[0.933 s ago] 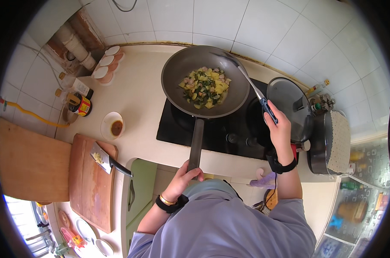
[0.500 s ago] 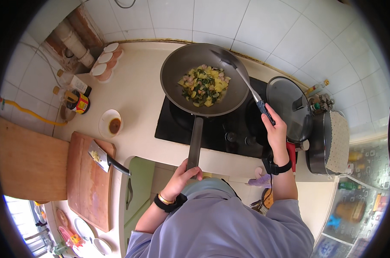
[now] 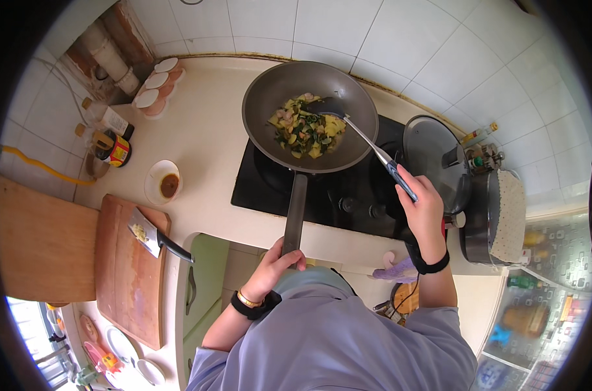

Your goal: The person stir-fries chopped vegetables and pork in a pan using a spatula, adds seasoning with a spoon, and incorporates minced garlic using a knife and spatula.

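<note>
A deep grey wok sits over the black cooktop, its long handle reaching toward me. My left hand is wrapped round the end of that handle. In my right hand is the handle of a spatula with a silver shaft and dark head. The spatula's head lies on the food, a mix of yellow slices, dark green pieces and pinkish bits, and covers part of it.
To the right stand a glass lid and a dark pot partly covered by cloth. At the left are a bowl of brown sauce, sauce bottles and a cutting board bearing a cleaver with minced bits.
My right hand has come down and slightly right. The spatula's head has dropped from the wok's far right wall onto the food. My left hand still grips the wok handle.
</note>
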Tool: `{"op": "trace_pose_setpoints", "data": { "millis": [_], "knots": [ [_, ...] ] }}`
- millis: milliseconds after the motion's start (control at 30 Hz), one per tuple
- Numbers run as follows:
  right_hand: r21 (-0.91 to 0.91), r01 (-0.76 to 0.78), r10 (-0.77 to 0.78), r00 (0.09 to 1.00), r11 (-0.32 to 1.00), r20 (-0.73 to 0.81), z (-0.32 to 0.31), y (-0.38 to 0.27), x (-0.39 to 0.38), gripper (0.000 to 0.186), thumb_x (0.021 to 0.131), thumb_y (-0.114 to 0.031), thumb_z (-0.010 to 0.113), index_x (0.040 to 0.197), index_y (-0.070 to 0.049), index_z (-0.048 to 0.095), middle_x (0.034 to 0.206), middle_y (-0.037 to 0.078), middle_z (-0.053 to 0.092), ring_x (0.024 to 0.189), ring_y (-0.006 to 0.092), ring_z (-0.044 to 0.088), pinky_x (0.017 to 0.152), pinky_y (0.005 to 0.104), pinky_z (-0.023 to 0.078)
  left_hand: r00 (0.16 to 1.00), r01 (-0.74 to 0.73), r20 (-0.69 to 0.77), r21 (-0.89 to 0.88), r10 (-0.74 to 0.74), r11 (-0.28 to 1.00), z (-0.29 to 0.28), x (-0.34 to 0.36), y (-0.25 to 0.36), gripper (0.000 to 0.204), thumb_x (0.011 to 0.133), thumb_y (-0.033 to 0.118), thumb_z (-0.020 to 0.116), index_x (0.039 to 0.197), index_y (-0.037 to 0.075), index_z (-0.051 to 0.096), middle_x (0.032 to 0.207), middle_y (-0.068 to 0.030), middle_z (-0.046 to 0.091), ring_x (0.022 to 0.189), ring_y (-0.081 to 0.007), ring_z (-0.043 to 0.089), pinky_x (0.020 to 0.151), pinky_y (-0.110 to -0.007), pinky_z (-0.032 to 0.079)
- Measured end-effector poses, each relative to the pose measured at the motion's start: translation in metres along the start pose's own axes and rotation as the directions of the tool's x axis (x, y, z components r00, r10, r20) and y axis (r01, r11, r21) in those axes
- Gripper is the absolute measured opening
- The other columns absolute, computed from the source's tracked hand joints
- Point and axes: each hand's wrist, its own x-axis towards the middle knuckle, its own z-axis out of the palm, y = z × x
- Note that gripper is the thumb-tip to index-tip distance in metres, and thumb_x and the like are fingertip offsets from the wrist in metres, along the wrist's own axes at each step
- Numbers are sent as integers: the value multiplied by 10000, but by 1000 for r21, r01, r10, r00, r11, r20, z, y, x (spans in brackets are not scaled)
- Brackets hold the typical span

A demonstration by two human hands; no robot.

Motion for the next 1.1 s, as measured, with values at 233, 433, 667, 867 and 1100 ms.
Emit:
{"op": "trace_pose_setpoints", "data": {
  "millis": [233,433,667,867,1100],
  "knots": [
    [-89,30,-18,990,996,139,-27,-17,-2,376,776,-92,681,1138,-190,652,738,69,535,619,245,564,569,331,453,1000,-7,3,9,7,1000,0,-1,0,171,942,145,470,1043,9,447,833,-71,584,796,-146,556,788,-283,432],
    [3,15,-15,995,1000,99,-17,-3,16,369,775,-114,689,1135,-187,650,751,86,544,643,271,560,580,345,448,1000,7,-6,31,-7,1000,2,-2,3,181,935,159,482,1033,11,453,824,-66,585,794,-145,555,786,-282,428],
    [33,79,-79,997,996,7,24,0,26,371,788,-119,681,1148,-194,639,764,82,548,669,271,569,595,342,462,1000,15,-18,25,-15,1000,2,-1,4,186,938,165,479,1037,9,455,829,-66,589,797,-146,558,785,-282,430],
    [12,52,-53,993,999,105,5,-3,8,378,791,-105,676,1154,-203,638,774,71,552,644,261,568,583,339,463,1000,-11,12,35,11,999,-1,-1,4,198,939,164,479,1049,1,454,839,-68,590,798,-148,562,783,-289,437],
    [-39,56,-54,997,998,53,9,-12,6,366,787,-97,676,1139,-195,650,756,69,541,614,249,568,563,334,468,1000,5,-6,31,-4,1000,3,-2,8,177,941,159,474,1023,3,454,836,-67,588,796,-147,558,790,-285,431]
  ]
}}
